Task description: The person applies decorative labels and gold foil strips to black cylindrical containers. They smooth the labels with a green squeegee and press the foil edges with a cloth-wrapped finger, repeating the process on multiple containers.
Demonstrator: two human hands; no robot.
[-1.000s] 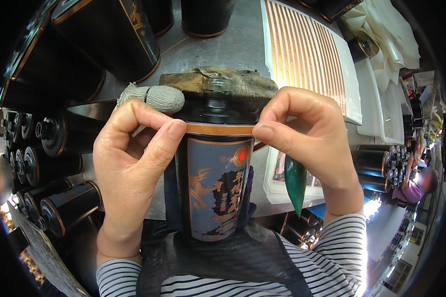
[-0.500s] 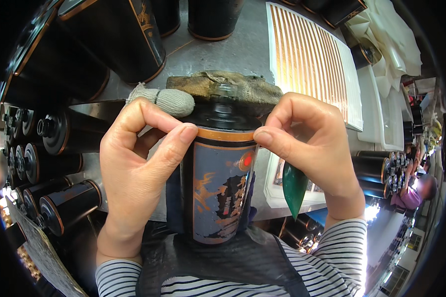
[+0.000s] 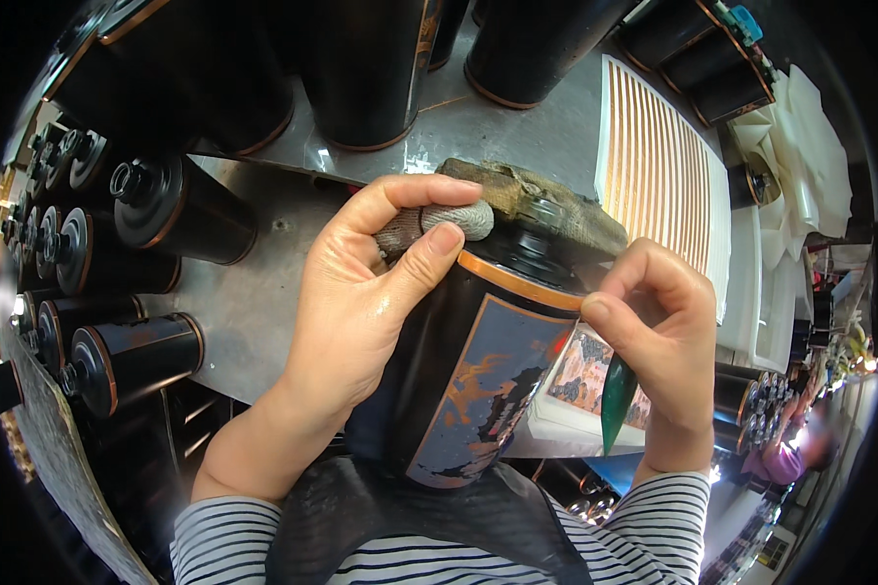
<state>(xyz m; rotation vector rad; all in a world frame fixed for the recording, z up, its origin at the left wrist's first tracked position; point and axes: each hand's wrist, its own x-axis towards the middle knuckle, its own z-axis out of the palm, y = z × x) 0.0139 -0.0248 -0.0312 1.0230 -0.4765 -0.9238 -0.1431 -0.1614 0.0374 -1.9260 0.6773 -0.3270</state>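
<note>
1 black bottle (image 3: 415, 366) is set between the hands, its neck pointed away from the apron (image 3: 341, 526) and its label (image 3: 488, 375) turned up, seemingly so the shoulder can be reached from either side. 1 orange strip (image 3: 517, 280) is laid along that shoulder; its right end is pinched by the thumb and forefinger of the right hand (image 3: 665, 336), probably for control. The left hand (image 3: 356, 292) is held with thumb and forefinger apart; whether the strip is touched there cannot be told. 1 green blade (image 3: 616, 400) is tucked under the right hand, presumably to leave the fingertips free. Beyond, 1 grey roll (image 3: 470, 220), 1 wooden block (image 3: 488, 191) and 1 striped sheet (image 3: 663, 175) are counted; the bottles at left (image 3: 151, 210) are too crowded for counting.
</note>
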